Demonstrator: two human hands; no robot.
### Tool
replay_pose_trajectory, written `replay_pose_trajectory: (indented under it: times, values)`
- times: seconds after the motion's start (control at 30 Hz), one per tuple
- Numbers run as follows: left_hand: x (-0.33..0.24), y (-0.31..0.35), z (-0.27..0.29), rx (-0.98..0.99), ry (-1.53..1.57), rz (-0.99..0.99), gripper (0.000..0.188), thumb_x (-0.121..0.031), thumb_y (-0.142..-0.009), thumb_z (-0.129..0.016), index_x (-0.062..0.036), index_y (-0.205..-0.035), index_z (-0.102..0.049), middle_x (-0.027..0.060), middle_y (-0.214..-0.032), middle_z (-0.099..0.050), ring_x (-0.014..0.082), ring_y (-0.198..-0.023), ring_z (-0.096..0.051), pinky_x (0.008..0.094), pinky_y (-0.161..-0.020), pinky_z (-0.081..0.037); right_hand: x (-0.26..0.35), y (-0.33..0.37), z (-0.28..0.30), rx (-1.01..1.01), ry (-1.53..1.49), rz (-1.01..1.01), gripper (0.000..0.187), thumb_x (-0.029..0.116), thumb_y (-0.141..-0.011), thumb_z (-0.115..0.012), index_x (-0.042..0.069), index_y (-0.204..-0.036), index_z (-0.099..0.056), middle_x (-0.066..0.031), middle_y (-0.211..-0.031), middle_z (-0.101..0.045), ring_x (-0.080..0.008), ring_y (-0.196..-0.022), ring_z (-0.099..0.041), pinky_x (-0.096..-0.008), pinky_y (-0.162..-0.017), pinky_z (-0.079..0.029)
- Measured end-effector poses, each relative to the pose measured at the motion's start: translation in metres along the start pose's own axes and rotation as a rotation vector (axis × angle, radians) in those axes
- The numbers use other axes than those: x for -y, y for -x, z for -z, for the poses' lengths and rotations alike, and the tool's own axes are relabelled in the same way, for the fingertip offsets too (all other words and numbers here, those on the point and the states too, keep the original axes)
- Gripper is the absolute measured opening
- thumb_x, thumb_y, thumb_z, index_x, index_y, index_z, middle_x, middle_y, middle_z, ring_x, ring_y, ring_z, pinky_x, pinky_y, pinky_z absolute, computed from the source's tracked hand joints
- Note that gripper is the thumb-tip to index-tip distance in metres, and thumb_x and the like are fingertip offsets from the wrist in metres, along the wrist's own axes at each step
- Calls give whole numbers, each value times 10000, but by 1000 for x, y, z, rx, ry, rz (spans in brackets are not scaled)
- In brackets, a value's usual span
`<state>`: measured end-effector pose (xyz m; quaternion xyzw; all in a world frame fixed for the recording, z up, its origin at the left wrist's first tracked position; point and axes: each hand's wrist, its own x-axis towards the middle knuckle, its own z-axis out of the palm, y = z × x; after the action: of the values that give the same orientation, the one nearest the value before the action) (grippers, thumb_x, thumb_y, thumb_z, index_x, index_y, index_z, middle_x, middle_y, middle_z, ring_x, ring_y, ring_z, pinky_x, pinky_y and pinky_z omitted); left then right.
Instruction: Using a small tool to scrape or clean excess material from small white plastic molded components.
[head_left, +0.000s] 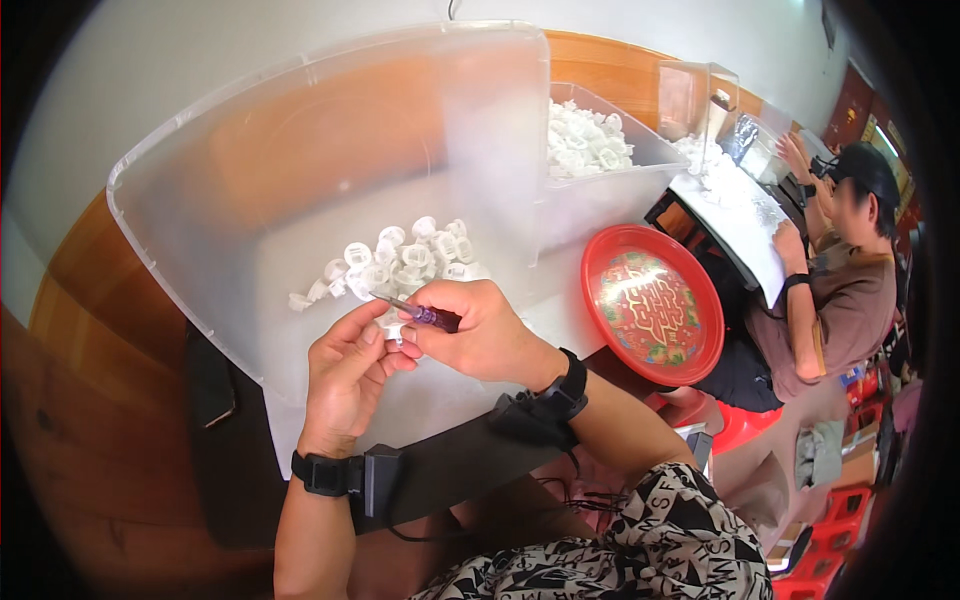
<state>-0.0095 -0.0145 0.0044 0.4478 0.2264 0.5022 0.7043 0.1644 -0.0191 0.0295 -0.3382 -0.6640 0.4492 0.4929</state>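
My left hand (345, 365) pinches a small white plastic part (393, 330) between thumb and fingers. In my right hand (482, 332) is a small purple-handled tool (432, 316), its thin metal tip pointing left just above the part. My right thumb is also close against the part; whether it presses on it I cannot tell. Both hands are over the near side of a large translucent plastic bin (300, 78). Beyond them, inside the bin, lies a loose pile of round white plastic caps (415, 256). The tool's exact kind is unclear.
A red round tray (597, 300) with a patterned middle leans to the right. Behind it, a second translucent bin (610, 184) holds many white parts. At the far right a person (830, 300) in a dark cap sits at a white-topped table (745, 225).
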Motion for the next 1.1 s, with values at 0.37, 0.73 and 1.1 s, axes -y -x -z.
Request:
replay_pose_trajectory:
  times: [0.37, 0.73, 1.1]
  values:
    - [7, -9, 15, -183, -70, 17, 278, -113, -871, -522, 77, -1073, -535, 180, -987, -595, 225, -846, -582, 313, -739, -474, 98, -22, 107, -1068, 383, 640, 184, 60, -787, -627, -34, -945, -609, -30, -682, -588, -43, -536, -476, -180, -482, -372]
    - [19, -13, 21, -190, -660, -183, 302, -75, -788, -636, 17, -1073, -596, 66, -1115, -558, 133, -938, -527, 250, -827, -408, 68, -7, 48, -628, 174, 339, 128, 90, -820, -579, 3, -900, -628, -16, -651, -585, -45, -503, -462, -212, -451, -365]
    - [8, -11, 22, -302, -223, -84, 267, -85, -819, -574, 40, -1055, -582, 94, -1031, -602, 164, -933, -541, 281, -813, -408, -4, -49, -5, 185, 1007, -278, 242, 217, -762, -591, -19, -798, -629, -199, -770, -621, -336, -778, -607, -403, -696, -485]
